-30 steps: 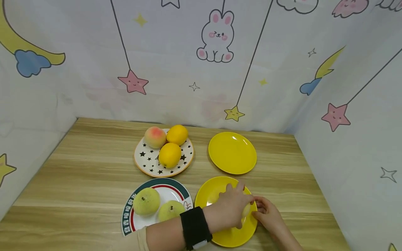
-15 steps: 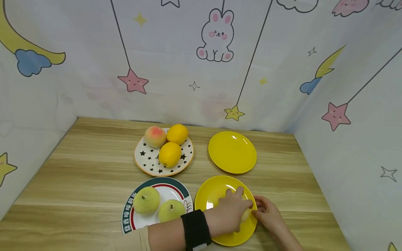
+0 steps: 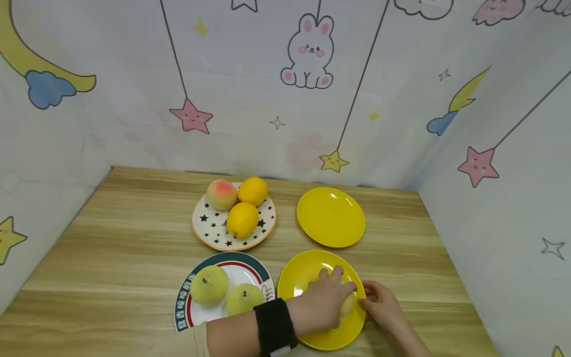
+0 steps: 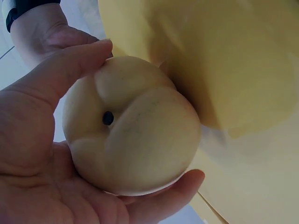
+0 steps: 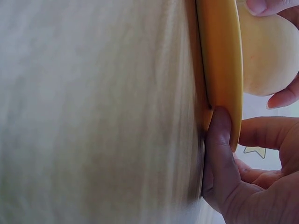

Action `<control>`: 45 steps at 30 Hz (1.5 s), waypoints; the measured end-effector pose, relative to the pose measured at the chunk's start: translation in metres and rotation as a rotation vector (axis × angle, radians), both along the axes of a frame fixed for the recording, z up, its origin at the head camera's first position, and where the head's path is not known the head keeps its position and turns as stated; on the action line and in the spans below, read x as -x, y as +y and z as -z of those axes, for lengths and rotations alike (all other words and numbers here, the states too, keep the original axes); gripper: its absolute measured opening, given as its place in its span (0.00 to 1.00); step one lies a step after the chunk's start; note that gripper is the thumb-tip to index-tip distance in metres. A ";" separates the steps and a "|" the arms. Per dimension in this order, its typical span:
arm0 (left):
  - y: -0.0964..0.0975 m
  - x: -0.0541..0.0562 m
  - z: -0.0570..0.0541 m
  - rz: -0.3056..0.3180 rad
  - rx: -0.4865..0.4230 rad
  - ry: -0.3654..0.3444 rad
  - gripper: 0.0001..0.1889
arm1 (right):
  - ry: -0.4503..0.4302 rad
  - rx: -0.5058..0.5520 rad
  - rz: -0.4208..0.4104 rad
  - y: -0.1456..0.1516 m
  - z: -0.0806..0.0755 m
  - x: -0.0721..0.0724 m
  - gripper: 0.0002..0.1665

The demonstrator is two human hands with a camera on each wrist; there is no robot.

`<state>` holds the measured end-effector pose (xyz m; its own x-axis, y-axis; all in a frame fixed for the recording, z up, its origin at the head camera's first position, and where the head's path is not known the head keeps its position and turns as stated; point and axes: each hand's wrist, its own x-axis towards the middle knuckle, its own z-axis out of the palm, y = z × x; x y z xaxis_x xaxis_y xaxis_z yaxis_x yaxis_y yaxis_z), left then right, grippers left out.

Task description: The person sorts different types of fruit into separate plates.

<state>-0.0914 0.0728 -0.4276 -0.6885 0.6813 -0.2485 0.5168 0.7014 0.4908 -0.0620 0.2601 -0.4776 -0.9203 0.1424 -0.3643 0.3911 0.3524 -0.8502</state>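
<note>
My left hand (image 3: 318, 305) reaches over the near yellow plate (image 3: 294, 265) and grips a pale peach (image 4: 140, 130) from above. Its thumb and fingers curl round the fruit's sides, and a dark stem spot shows in the left wrist view. The peach sits at the plate's surface; whether it bears fully on it I cannot tell. On the plate's right edge, my right hand (image 3: 379, 305) pinches the rim between thumb and fingers. Part of the plate lies hidden under the left hand and wrist.
Left of the hands, a green-rimmed plate (image 3: 180, 302) bears two yellow-green fruits (image 3: 208, 285). Behind it a star-patterned plate (image 3: 214, 235) carries a peach (image 3: 221, 194) and two lemons (image 3: 243, 219). Another yellow plate (image 3: 331, 217) stands at the back right. Printed cloth walls enclose the wooden table (image 3: 111, 248).
My left hand has shifted slightly left and down with the peach, away from the plate's right rim. The right hand keeps its pinch on the rim.
</note>
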 end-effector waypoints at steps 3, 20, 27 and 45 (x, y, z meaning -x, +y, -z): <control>0.000 -0.001 0.000 0.005 0.019 0.022 0.38 | -0.001 -0.005 -0.001 0.001 0.001 0.000 0.26; -0.004 -0.003 -0.012 0.021 0.039 0.066 0.48 | 0.014 -0.034 -0.014 0.003 0.001 -0.001 0.27; -0.007 -0.004 -0.024 0.042 0.057 0.050 0.45 | 0.021 -0.034 -0.013 0.005 0.000 -0.001 0.26; -0.037 0.009 -0.057 0.124 0.041 0.210 0.47 | 0.014 0.036 -0.044 0.004 0.000 -0.002 0.29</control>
